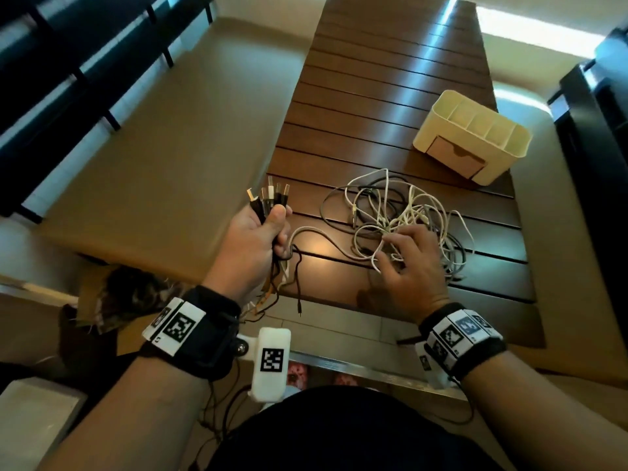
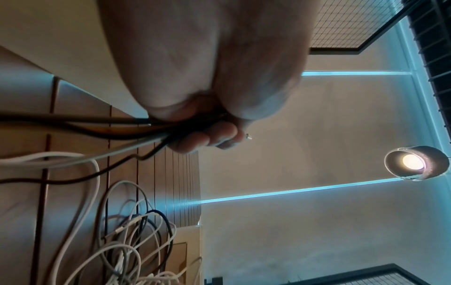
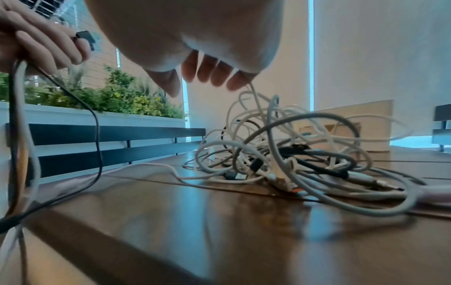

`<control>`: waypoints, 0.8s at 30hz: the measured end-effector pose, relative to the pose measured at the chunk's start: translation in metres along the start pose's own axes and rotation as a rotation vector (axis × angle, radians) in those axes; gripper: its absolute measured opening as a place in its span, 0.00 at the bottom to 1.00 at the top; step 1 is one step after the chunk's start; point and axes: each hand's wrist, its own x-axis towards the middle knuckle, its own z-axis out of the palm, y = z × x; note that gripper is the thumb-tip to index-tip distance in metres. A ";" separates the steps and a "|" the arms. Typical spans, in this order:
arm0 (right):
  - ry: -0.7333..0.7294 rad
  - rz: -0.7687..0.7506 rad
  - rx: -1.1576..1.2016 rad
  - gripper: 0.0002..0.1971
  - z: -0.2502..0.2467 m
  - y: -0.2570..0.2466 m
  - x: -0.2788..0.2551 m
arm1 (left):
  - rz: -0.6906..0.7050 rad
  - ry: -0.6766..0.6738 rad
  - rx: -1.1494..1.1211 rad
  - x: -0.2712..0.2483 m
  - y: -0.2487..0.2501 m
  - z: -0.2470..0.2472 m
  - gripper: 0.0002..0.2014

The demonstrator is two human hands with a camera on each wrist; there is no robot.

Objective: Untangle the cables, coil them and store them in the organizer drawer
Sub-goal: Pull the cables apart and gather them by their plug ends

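A tangle of white, grey and black cables (image 1: 390,215) (image 3: 280,154) (image 2: 129,250) lies on the slatted wooden table (image 1: 373,96). My left hand (image 1: 278,226) (image 2: 207,135) (image 3: 41,48), raised at the table's near left corner, grips a bundle of several USB plug ends (image 1: 270,195); their cords trail down over the edge and right into the tangle. My right hand (image 1: 404,246) (image 3: 207,77) hovers over the tangle's near side with relaxed, spread fingers, a white loop brushing one fingertip. The cream organizer (image 1: 472,137) (image 3: 354,123) stands beyond, its drawer (image 1: 455,158) closed.
A low beige platform (image 1: 170,147) runs along the table's left side, with a dark railing (image 1: 68,62) behind it. A planter with green plants (image 3: 109,100) sits past that railing. Cardboard and dark fabric (image 1: 119,300) lie on the floor at lower left.
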 end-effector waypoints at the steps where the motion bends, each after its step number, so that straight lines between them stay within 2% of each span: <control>1: 0.055 0.002 -0.037 0.10 -0.002 0.001 0.003 | 0.002 -0.014 0.007 0.001 0.001 0.003 0.08; 4: 0.141 -0.035 -0.070 0.06 -0.003 0.000 0.023 | 0.003 -0.057 0.031 0.003 0.002 0.006 0.08; 6: 0.122 -0.035 -0.056 0.04 -0.003 -0.003 0.045 | 0.001 -0.079 0.041 0.005 0.001 0.006 0.09; 10: -0.054 0.005 -0.012 0.04 0.007 -0.004 0.088 | 0.005 -0.105 0.030 0.008 -0.002 0.003 0.08; 13: -0.314 -0.033 -0.189 0.07 0.020 -0.002 0.110 | 0.005 -0.106 0.004 0.010 -0.006 0.000 0.08; 16: -0.539 0.000 -0.315 0.15 0.029 -0.003 0.121 | 0.001 -0.101 -0.002 0.011 -0.009 -0.003 0.08; 22: -0.655 0.045 -0.326 0.19 0.043 -0.005 0.134 | -0.018 -0.093 -0.001 0.013 -0.010 -0.006 0.08; 24: -0.643 -0.020 -0.404 0.18 0.046 -0.005 0.136 | -0.026 -0.091 0.002 0.016 -0.010 -0.007 0.08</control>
